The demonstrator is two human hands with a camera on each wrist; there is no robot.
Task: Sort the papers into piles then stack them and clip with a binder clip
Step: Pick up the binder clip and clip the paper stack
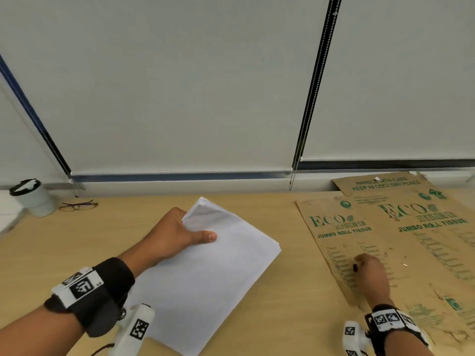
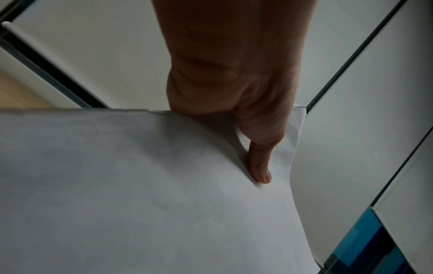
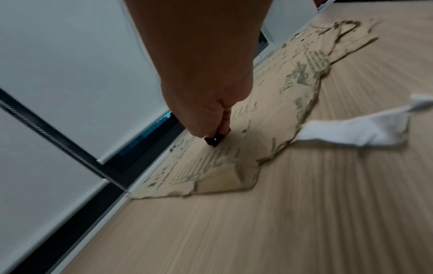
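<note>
A stack of white papers lies slanted on the wooden table, its far end lifted. My left hand grips that far end, thumb on top and fingers underneath; the left wrist view shows the thumb pressing the top sheet of the papers. To the right, my right hand pinches a small black binder clip low over the flattened cardboard. In the right wrist view the binder clip sits between the fingertips of my right hand, touching or just above the cardboard.
A flattened brown carton printed in green covers the table's right side. A white cup with a black lid and a pair of glasses stand at the back left. Window blinds close off the far edge.
</note>
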